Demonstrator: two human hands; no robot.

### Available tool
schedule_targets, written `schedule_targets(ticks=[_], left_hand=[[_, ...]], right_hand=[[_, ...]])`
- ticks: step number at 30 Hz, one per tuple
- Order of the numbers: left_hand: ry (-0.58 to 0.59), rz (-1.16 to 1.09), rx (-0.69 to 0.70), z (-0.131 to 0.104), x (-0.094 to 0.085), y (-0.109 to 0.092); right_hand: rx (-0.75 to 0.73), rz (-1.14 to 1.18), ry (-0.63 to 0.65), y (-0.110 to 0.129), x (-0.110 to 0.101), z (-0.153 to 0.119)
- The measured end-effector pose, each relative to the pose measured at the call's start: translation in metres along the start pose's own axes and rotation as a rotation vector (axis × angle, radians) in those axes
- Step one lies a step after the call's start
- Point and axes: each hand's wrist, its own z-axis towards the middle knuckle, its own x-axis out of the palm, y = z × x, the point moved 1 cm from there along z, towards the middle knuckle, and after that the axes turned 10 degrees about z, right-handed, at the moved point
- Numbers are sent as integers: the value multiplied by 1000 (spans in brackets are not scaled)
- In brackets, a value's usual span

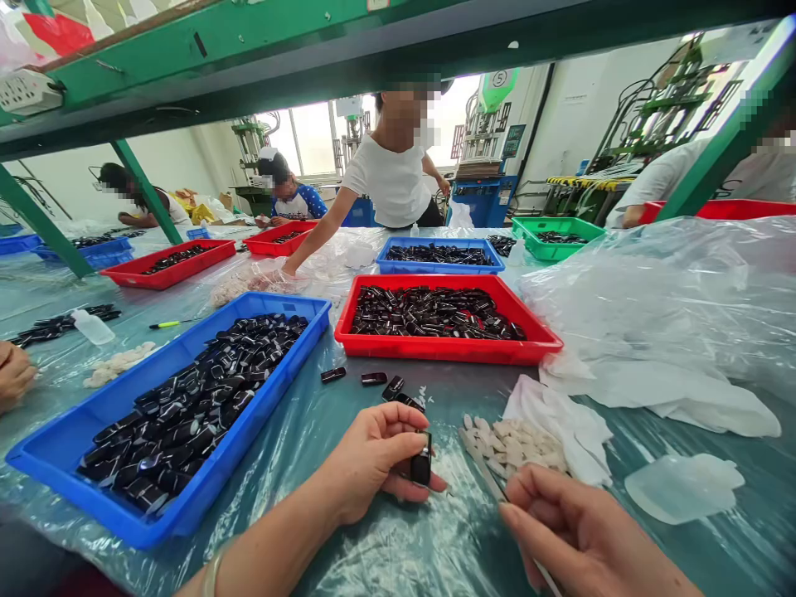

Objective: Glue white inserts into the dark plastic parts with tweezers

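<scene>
Between the thumb and fingers of my left hand [379, 456] is a small glossy black piece [421, 461], held upright above the plastic-covered table. My right hand [572, 531] grips a thin metal tool [482, 464], its tip pointing up and left beside a pile of small whitish pieces [522, 444]. The tool and the black piece are apart. Several loose black pieces [374, 379] lie on the table beyond my left hand. A crumpled white cloth [560, 423] rests behind the whitish pile.
A blue tray [298, 365] of black pieces stands at left, a red tray [448, 348] ahead. A translucent bottle [681, 487] lies at right. A green beam [311, 58] crosses overhead. A person in white [391, 178] reaches over the table; another person's hand [13, 375] is at far left.
</scene>
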Motion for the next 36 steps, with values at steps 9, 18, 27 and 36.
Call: schedule_targets(ticks=[9,18,27,36], left_hand=[[88,-2,53,-3,5,1],[186,-35,-39,-4,12,4],[371,-8,-40,-8,14,9],[447,-8,-41,-9,13,8]], right_hand=[[-59,355,-143,6,-10,-1],[-324,379,-320,11,-16,-5],[-444,433,-277,10,-7,-7],[-410,409,-195,5,-2,-10]])
